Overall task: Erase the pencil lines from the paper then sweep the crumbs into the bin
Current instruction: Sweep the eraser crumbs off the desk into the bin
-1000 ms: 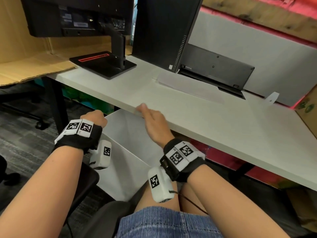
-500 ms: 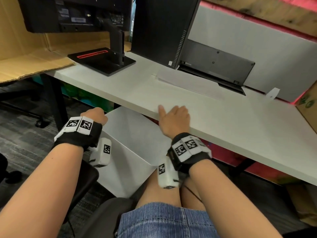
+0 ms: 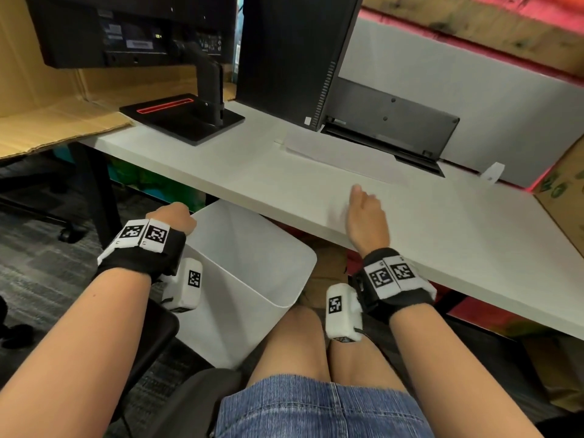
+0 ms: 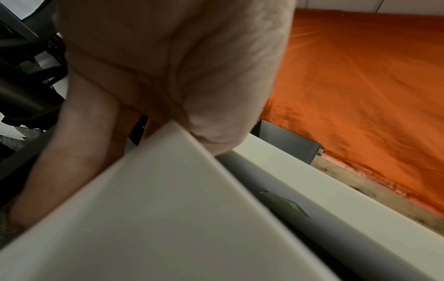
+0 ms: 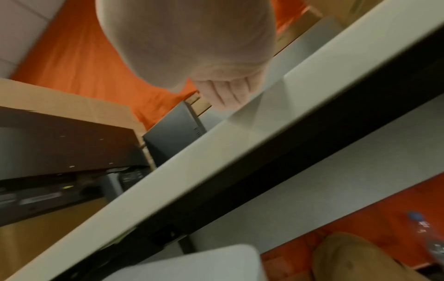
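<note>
The white sheet of paper [image 3: 341, 156] lies flat on the white desk [image 3: 458, 235], in front of the black panel at the back. No crumbs or pencil lines are discernible. My right hand [image 3: 363, 213] rests on the desk near its front edge, fingers relaxed, holding nothing; the right wrist view shows only its palm heel [image 5: 192, 47] over the desk edge [image 5: 216, 161]. My left hand [image 3: 172, 216] grips the left rim of the white bin [image 3: 252, 263], held tilted just under the desk's front edge. In the left wrist view its fingers [image 4: 79, 142] clamp the bin wall [image 4: 156, 209].
A monitor [image 3: 136, 30] on a black base [image 3: 183, 118] and a second dark screen [image 3: 294, 55] stand at the back of the desk. A black panel [image 3: 388, 121] leans behind the paper. Cardboard [image 3: 47, 121] lies left, a cardboard box [image 3: 565, 191] right. My knees sit below the bin.
My right hand has slid to the right along the desk's front edge and further onto the desktop. My left hand has kept its hold on the bin in the same place.
</note>
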The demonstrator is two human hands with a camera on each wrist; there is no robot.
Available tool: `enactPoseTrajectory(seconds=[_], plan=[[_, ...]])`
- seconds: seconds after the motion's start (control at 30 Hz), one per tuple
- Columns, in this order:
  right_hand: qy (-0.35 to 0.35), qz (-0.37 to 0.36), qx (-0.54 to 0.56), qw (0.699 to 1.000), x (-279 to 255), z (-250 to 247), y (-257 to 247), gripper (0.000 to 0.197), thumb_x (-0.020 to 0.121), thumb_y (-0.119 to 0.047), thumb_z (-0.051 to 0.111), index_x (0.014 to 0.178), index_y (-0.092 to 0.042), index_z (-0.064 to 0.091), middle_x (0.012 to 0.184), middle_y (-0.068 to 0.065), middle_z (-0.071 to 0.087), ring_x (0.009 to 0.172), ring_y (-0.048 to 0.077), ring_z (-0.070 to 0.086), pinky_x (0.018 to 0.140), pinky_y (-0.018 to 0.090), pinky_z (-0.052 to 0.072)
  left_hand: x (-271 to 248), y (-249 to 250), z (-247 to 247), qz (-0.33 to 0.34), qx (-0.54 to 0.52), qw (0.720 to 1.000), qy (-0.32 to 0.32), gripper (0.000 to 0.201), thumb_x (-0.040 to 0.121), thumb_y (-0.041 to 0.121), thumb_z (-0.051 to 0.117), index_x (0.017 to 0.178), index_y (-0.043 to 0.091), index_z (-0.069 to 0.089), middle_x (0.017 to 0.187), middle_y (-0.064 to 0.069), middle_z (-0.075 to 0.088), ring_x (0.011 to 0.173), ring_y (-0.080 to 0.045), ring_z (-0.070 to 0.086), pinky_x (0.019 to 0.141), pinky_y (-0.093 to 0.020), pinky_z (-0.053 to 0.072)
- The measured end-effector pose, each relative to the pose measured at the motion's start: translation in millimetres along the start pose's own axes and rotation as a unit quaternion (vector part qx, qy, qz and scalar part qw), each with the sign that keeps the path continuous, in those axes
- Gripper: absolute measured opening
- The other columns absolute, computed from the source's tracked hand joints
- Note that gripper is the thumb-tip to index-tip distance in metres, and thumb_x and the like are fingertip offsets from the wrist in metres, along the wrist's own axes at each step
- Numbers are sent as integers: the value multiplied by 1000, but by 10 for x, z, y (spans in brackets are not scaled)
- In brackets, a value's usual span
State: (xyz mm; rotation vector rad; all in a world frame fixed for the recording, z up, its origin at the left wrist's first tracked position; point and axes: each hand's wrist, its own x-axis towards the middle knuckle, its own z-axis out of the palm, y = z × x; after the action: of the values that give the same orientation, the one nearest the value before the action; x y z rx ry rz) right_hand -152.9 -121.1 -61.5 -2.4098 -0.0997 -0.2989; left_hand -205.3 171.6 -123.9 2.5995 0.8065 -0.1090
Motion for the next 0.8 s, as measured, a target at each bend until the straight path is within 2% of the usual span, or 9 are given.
enactPoseTrajectory(seconds=[0.13,0.23,0.33,0.43,0.5,0.57,0.63,0.7,0.8], plan=[[-34,101,-202,974,113,1,341,73,96,-49,6,138,3,34,139,29,36,129,38,31,110,45,23,23,-3,14,5,-4,1000,-4,21,91,12,49,101,0,62,107,-17,62,102,-33,59,85,-32,42],[-73,28,-294,953,-10,229,239,79,88,-51,-3,142,-3,29,138,29,35,128,39,29,109,49,26,39,-14,17,10,-12,1000,-4,20,91,12,49,100,-1,62,108,-18,62,102,-33,59,88,-34,43],[-80,-80,-243,963,-229,532,-142,83,87,-55,-3,132,1,40,128,23,44,120,36,38,103,44,32,44,-21,21,12,-15,1000,-3,21,91,12,50,100,-1,63,107,-18,62,101,-33,59,88,-34,43],[-118,-181,-93,972,-534,701,-588,62,99,-44,18,118,5,50,124,21,49,116,33,44,104,42,32,38,-32,14,10,-17,1000,1,21,91,12,50,99,-1,63,106,-18,63,100,-33,59,87,-34,44],[-187,-197,32,962,-667,708,-760,55,101,-38,22,117,3,53,120,16,54,115,27,47,107,41,32,36,-34,9,7,-18,1000,3,20,91,12,50,98,-1,63,105,-18,63,99,-34,59,86,-34,44],[-217,-146,161,952,-701,604,-810,54,101,-40,21,125,-2,52,124,13,56,118,21,48,107,33,32,30,-31,-2,4,-18,1000,4,20,91,12,50,99,-1,63,105,-18,63,99,-34,59,85,-34,44],[-156,-102,193,963,-606,444,-723,54,101,-41,20,134,-7,45,137,10,49,128,19,43,108,28,28,22,-33,-10,0,-20,1000,0,20,91,12,49,99,-1,63,104,-18,63,99,-34,60,84,-33,43],[-85,-67,121,987,-353,305,-542,52,102,-39,18,132,-7,46,133,15,50,125,28,45,105,34,32,5,-37,-25,-2,-23,1000,-4,20,91,11,49,100,-1,62,104,-18,63,98,-33,60,81,-31,42],[-101,3,-45,994,-19,237,-348,54,101,-34,11,131,-4,45,126,25,50,119,36,43,101,41,33,-20,-45,-52,-1,-24,1000,-5,21,91,12,49,102,-1,62,106,-17,62,100,-33,59,81,-31,41]])
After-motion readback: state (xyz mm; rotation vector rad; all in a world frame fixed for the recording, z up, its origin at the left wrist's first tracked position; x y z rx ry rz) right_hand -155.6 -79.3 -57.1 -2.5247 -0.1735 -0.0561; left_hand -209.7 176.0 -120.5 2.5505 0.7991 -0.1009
